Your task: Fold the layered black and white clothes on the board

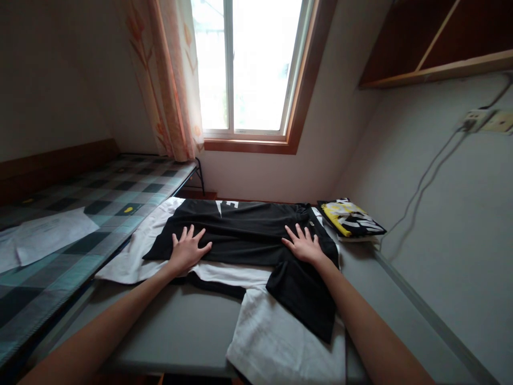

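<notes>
A black shirt (244, 227) with white lettering lies spread over a white shirt (276, 326) on the grey table (176, 331). My left hand (189, 248) rests flat on the black cloth at its left part, fingers spread, holding nothing. Toward the right end of the same cloth, my right hand (303, 244) also lies flat with its fingers apart. One black sleeve hangs toward the near side, over the white cloth. More black fabric shows under the white shirt's near edge.
Folded clothes (352, 216) in yellow, black and white sit at the table's back right corner. A checked bed (100, 208) with papers (56, 235) on it stands at left. Cables run down the right wall (460, 203).
</notes>
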Demonstrator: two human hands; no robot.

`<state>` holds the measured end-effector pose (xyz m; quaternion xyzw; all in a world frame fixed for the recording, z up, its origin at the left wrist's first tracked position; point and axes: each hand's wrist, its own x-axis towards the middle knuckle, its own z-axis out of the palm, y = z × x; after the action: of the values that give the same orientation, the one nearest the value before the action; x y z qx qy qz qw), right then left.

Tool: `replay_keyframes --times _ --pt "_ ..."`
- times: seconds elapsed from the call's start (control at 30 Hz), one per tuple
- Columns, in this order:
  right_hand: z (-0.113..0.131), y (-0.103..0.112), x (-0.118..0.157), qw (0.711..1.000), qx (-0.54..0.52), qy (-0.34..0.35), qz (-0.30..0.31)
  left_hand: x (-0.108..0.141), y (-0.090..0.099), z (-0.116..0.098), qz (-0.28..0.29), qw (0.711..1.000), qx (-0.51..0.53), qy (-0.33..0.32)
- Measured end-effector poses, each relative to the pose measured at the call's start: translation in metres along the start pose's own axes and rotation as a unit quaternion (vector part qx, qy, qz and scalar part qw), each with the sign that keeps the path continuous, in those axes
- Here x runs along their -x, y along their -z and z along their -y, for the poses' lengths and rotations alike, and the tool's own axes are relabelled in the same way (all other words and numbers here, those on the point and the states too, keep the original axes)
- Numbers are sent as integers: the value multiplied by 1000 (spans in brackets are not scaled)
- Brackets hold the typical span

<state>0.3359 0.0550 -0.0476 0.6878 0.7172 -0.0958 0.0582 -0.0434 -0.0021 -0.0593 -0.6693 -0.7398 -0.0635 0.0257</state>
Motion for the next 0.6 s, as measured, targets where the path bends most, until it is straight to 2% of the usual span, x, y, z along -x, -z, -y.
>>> replay_keyframes --times 0.23,0.6 --pt "2 3 -13 1000 -16 -3 7 -15 -1 -4 7 1000 3 5" --pt "3 6 -57 1000 -19 3 -8 -54 -3 -2 18 1000 11 -3"
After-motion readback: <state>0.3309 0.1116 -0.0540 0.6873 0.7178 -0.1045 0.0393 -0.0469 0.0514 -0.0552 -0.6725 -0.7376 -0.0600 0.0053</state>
